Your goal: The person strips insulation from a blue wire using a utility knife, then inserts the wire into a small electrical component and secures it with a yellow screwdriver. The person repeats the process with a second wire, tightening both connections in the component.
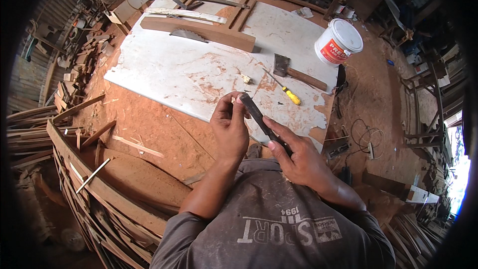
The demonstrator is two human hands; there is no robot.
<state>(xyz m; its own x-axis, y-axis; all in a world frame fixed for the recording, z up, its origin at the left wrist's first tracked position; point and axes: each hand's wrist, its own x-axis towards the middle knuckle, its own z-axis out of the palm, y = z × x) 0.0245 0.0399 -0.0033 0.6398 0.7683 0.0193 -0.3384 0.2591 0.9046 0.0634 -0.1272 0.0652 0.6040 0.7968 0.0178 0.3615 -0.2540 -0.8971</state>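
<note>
My left hand (233, 129) pinches the upper end of a dark, narrow bar-like tool (257, 115), near a small pale piece behind the fingertips that is too small to make out. My right hand (294, 152) grips the tool's lower part, its thumb along the side, over my grey shirt. Beyond them on the white, dust-streaked board (189, 74) lie a yellow-handled screwdriver (291, 95), a hatchet (304, 77) with dark head and wooden handle, and a small pale block (246, 78).
A white bucket (332, 55) stands on the board's right. A timber plank (199, 32), circular blade (189, 36) and wooden frame sit at the back. Stacked wood strips (64, 179) fill the left side. Cables (366, 134) lie on the dusty floor at right.
</note>
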